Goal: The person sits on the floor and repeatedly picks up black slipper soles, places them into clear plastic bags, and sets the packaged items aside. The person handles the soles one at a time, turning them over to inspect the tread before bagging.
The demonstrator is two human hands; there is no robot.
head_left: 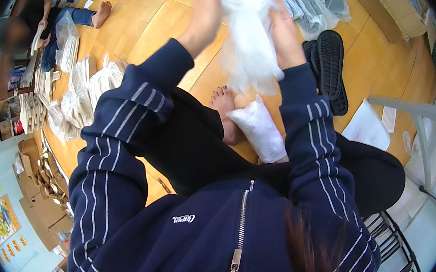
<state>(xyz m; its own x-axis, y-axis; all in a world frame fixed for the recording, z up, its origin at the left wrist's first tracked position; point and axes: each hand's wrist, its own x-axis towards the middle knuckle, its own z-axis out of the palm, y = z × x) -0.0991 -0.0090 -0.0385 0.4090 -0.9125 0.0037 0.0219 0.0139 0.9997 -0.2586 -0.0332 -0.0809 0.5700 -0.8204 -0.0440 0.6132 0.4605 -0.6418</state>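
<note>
A white, see-through plastic bag [248, 34] hangs between my hands, its lower end loose and slightly blurred. My left hand [206, 14] grips its upper left side, with the fingertips partly cut off by the picture's top edge. On the opposite side my right hand [286, 33] has hold of the bag, thumb against the plastic and the other fingers mostly hidden. Below it, a stuffed white plastic bundle [261, 130] lies on the floor between my legs, beside my bare foot.
Black slides [329, 68] lie to the right, near a white sheet [368, 126]. Clear bags of grey-blue items [313, 7] are spread ahead. Bagged pale bundles [80, 93] crowd the left floor, where another person [52, 36] sits. A metal-legged stand [425, 114] is at right.
</note>
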